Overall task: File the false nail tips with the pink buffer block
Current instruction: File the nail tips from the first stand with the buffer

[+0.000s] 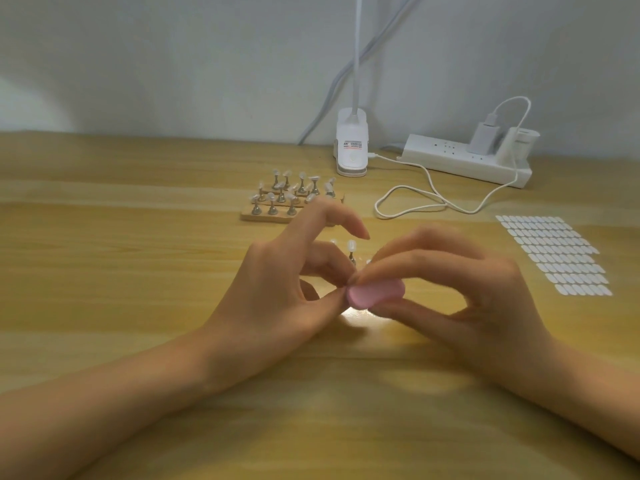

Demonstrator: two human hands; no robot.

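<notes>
Two hands (277,299), one pink buffer block (375,293), one power strip (464,161), one sticker sheet (554,254).

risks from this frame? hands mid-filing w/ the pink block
1. The right hand grips the pink buffer block only by fingertips; it could slip or twist during a stroke.
2. The left hand pinches something at the block's edge, hidden by the fingers; a hard stroke may knock it loose.
3. A loose nail tip stand stands right behind the hands; a back-stroke could tip it.
</notes>
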